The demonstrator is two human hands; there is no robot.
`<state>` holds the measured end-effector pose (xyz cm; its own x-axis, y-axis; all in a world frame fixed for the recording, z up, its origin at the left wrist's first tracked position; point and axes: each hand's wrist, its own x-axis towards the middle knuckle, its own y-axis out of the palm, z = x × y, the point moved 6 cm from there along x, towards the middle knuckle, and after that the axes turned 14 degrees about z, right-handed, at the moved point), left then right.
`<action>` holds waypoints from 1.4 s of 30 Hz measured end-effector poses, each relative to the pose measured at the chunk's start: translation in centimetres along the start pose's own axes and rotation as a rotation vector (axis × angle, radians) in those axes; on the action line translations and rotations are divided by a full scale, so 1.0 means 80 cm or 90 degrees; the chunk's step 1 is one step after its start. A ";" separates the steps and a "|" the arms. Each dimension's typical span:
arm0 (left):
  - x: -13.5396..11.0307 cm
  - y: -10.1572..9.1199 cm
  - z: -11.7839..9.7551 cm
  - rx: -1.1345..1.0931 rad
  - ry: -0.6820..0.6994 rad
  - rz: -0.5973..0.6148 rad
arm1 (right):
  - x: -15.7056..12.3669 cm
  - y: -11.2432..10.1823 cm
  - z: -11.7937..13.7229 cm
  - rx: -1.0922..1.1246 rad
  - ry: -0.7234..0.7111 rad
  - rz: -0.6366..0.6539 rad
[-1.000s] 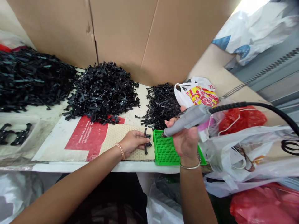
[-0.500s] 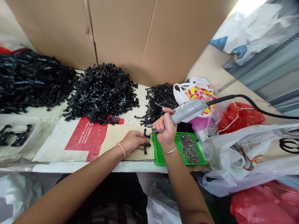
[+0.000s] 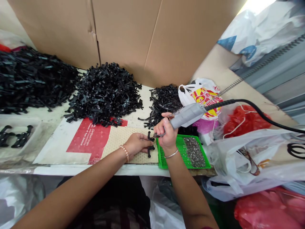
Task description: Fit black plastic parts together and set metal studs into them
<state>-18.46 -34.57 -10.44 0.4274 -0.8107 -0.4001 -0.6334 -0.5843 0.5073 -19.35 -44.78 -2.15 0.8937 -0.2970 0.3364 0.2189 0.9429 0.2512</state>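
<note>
My left hand [image 3: 138, 144] pinches a small black plastic part [image 3: 149, 152] against a textured cream pad [image 3: 116, 144]. A grey electric screwdriver [image 3: 188, 116] is gripped in my right hand [image 3: 168, 133], slanting down to the left with its tip at the black part. Whether a screw sits under the tip is too small to tell. Just right of the part lies a green perforated tray [image 3: 168, 162], partly behind my right wrist. Many tiny metal screws [image 3: 194, 152] fill its right side.
Heaps of black parts stand behind: a large one [image 3: 30, 79], a middle one [image 3: 105, 92] and a smaller one [image 3: 165, 100]. A white tray [image 3: 35, 136] at left holds black assemblies [image 3: 22, 136]. Plastic bags [image 3: 257, 162] crowd the right; the screwdriver's black cable [image 3: 257, 111] runs above them.
The screwdriver and my right hand have shifted slightly down and left, the tip closer to the black part. My left hand keeps its hold. The whole view has moved a little.
</note>
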 end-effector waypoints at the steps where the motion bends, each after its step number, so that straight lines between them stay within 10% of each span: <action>1: 0.000 0.000 0.000 0.001 -0.001 0.001 | 0.000 -0.001 0.000 0.003 -0.006 0.002; 22: 0.002 -0.002 0.003 0.012 0.014 -0.008 | 0.000 0.008 -0.018 0.026 0.027 0.066; 29: -0.002 -0.001 -0.001 0.003 -0.003 -0.018 | -0.023 -0.006 0.058 -0.229 0.023 0.133; 34: -0.004 -0.002 -0.003 0.034 -0.042 -0.052 | -0.069 -0.082 0.104 -0.271 -0.028 -0.069; 42: -0.006 0.000 -0.005 0.053 -0.068 -0.075 | -0.108 -0.167 0.076 -0.152 -0.099 -0.315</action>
<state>-18.38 -34.19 -9.97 0.4340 -0.7255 -0.5341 -0.6362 -0.6666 0.3885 -32.37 -55.75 -2.86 0.5985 -0.7132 0.3648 0.6950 0.6888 0.2064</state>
